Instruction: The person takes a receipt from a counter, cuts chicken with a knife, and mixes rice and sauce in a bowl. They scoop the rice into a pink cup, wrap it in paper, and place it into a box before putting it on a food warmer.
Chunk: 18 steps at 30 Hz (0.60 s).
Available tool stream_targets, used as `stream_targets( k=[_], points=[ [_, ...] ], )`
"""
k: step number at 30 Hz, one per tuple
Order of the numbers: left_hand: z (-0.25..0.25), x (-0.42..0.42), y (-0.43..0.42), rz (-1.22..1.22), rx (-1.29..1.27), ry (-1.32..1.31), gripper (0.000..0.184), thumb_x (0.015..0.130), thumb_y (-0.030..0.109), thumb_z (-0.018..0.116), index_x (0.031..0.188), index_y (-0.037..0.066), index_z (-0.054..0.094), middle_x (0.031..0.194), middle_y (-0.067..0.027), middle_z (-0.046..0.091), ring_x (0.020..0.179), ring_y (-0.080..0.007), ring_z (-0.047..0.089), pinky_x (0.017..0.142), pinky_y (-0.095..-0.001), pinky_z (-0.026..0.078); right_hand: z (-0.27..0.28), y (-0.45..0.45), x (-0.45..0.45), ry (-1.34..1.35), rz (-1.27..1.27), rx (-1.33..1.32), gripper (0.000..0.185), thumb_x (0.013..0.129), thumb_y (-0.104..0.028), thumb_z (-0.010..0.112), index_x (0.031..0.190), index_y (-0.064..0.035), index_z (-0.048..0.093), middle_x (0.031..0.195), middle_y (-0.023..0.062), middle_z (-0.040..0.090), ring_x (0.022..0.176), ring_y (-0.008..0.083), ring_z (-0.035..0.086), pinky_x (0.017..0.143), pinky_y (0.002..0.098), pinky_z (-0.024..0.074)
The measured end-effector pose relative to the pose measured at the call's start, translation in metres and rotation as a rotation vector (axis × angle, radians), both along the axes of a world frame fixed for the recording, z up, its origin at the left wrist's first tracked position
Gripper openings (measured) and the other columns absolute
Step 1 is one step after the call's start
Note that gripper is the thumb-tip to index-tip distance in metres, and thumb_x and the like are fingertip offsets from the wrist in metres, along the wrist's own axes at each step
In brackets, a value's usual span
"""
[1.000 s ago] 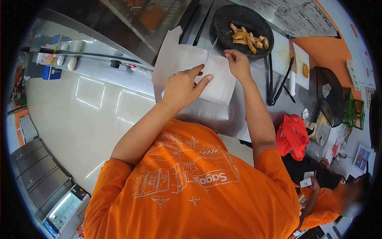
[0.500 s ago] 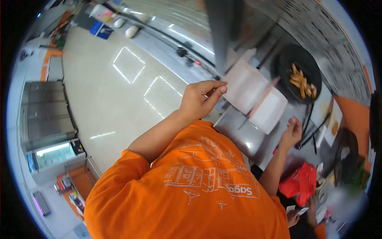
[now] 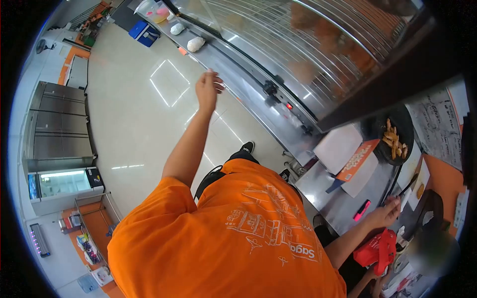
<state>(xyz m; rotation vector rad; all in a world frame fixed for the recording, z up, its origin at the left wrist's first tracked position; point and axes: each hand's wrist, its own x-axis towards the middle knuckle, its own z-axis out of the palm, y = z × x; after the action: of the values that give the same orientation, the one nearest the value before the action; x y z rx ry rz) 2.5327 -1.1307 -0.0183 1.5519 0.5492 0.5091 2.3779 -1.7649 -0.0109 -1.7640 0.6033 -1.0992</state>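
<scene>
My left hand [image 3: 208, 90] is held out over the floor beside the long counter edge. Its fingers are loosely bent and apart, with nothing visible in them. My right hand [image 3: 386, 214] has its fingers bent together at the near end of a slim dark utensil [image 3: 410, 183]; whether it grips that, I cannot tell. To the left of this hand lies a pink marker [image 3: 361, 210] on the steel counter. An opened paper food box [image 3: 340, 149], white inside with an orange printed panel [image 3: 358, 160], lies farther up. Behind the box, a black pan [image 3: 405, 130] holds browned food strips [image 3: 395, 141].
A glass-fronted display warmer [image 3: 298, 54] with wire racks stands above the counter [image 3: 238, 89]. White wrapped bundles [image 3: 196, 44] lie along it. A red bag [image 3: 373, 249] sits at lower right, near another person's hands [image 3: 370, 274]. A blue cooler [image 3: 144, 34] stands on the floor.
My left hand has left the food box and swung out to the left. My right hand has moved down and right toward the dark utensil. The view has turned, showing more of the warmer.
</scene>
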Motion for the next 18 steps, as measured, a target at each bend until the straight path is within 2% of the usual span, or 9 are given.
stream_targets(
  k=[2,4,6,7,9,10,12,14,18],
  points=[
    [-0.032,0.031,0.079,0.088,-0.057,0.073,0.045,0.105,0.042,0.049,0.114,0.0,0.063,0.089,-0.0117,0.07,0.063,-0.0183,0.065,0.055,-0.0299,0.05,0.01,0.014,-0.02,0.008,-0.042,-0.035,0.03,0.105,-0.024,0.061,0.114,0.0035,0.067,0.095,0.0099,0.07,0.084,0.015,0.064,0.074,0.0273,0.0494],
    [-0.06,0.067,0.158,0.122,-0.141,0.126,0.047,0.104,0.043,0.049,0.121,0.001,0.059,0.098,-0.0138,0.069,0.079,-0.0199,0.066,0.06,-0.0353,0.053,0.021,0.04,-0.037,0.019,-0.088,-0.073,0.029,0.104,-0.023,0.061,0.115,0.0039,0.067,0.095,0.0099,0.07,0.086,0.0153,0.064,0.075,0.0276,0.0501],
    [-0.068,0.108,0.218,0.165,0.009,0.249,0.055,0.103,0.046,0.049,0.129,-0.003,0.058,0.108,-0.0177,0.07,0.091,-0.0267,0.068,0.072,-0.0405,0.056,0.033,0.077,-0.044,-0.024,-0.193,0.072,0.029,0.104,-0.022,0.06,0.115,0.0042,0.066,0.096,0.0091,0.07,0.087,0.0155,0.064,0.075,0.028,0.0497],
    [-0.075,0.13,0.251,0.154,0.001,0.251,0.055,0.103,0.046,0.049,0.129,-0.003,0.058,0.108,-0.0177,0.07,0.091,-0.0267,0.068,0.072,-0.0405,0.056,0.043,0.106,-0.044,-0.017,-0.23,0.084,0.029,0.104,-0.023,0.061,0.115,0.0038,0.067,0.096,0.0086,0.07,0.086,0.0156,0.063,0.076,0.0278,0.0493],
    [-0.091,0.17,0.307,0.089,0.27,0.276,0.068,0.101,0.05,0.052,0.135,-0.008,0.055,0.124,-0.0236,0.067,0.109,-0.0352,0.067,0.093,-0.0431,0.053,0.05,0.146,-0.049,-0.016,-0.23,0.049,0.029,0.104,-0.023,0.061,0.115,0.0035,0.066,0.096,0.0087,0.069,0.086,0.0157,0.063,0.077,0.0278,0.0494],
    [-0.089,0.186,0.316,0.08,0.262,0.274,0.068,0.101,0.05,0.052,0.135,-0.008,0.055,0.124,-0.0236,0.067,0.109,-0.0352,0.067,0.093,-0.0431,0.053,0.051,0.162,-0.048,-0.022,-0.223,0.026,0.029,0.103,-0.023,0.062,0.115,0.0032,0.066,0.096,0.0089,0.069,0.086,0.0158,0.062,0.077,0.0278,0.0496],
    [-0.087,0.213,0.333,0.003,0.452,0.23,0.074,0.1,0.053,0.053,0.137,-0.012,0.054,0.134,-0.0291,0.062,0.126,-0.0394,0.06,0.108,-0.0413,0.043,0.054,0.189,-0.048,-0.008,-0.216,-0.013,0.028,0.103,-0.022,0.062,0.115,0.0032,0.066,0.097,0.009,0.069,0.087,0.016,0.063,0.079,0.0279,0.0501],
    [-0.116,0.243,0.363,-0.09,0.464,0.279,0.081,0.096,0.058,0.059,0.134,-0.013,0.056,0.136,-0.0308,0.06,0.131,-0.0386,0.057,0.11,-0.0409,0.043,0.06,0.209,-0.051,0.015,-0.214,-0.051,0.028,0.103,-0.022,0.062,0.115,0.0031,0.066,0.098,0.0092,0.069,0.088,0.0162,0.063,0.08,0.028,0.0507],
    [-0.12,0.258,0.364,-0.323,0.569,0.483,0.097,0.083,0.065,0.072,0.137,-0.013,0.054,0.136,-0.0313,0.06,0.13,-0.0382,0.058,0.108,-0.0406,0.045,0.076,0.239,-0.058,0.019,-0.165,-0.142,0.027,0.105,-0.021,0.06,0.113,0.0038,0.065,0.1,0.0095,0.069,0.092,0.0163,0.064,0.083,0.0284,0.0514]
  ],
)
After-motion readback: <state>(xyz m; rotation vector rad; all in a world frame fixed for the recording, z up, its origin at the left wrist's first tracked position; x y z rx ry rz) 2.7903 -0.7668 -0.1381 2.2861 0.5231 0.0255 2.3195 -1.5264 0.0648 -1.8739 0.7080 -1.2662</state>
